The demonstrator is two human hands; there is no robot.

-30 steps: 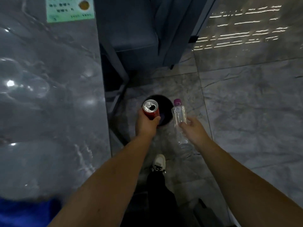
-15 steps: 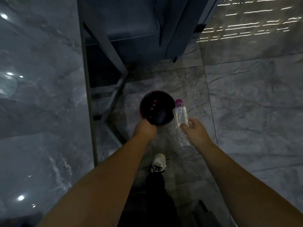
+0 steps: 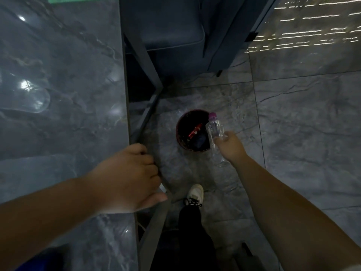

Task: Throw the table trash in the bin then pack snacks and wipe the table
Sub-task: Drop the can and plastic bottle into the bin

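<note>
A small round dark bin (image 3: pixel 180 141) stands on the floor beside the table. A red can (image 3: pixel 195 131) lies inside it. My right hand (image 3: pixel 229 145) grips a clear plastic bottle with a purple cap (image 3: pixel 214 128), held over the bin's right rim. My left hand (image 3: pixel 130 177) is at the edge of the grey marble table (image 3: pixel 58 94), fingers curled loosely, holding nothing.
A dark blue upholstered chair (image 3: pixel 172 30) stands beyond the bin. The table's metal leg frame (image 3: pixel 148 61) slants down next to the bin. My white shoe (image 3: pixel 195 194) is on the tiled floor below the bin. A green card (image 3: pixel 78 0) lies at the table's far end.
My left hand let the red can drop into the bin, then drew back to the table edge. My right hand moved the bottle closer over the bin.
</note>
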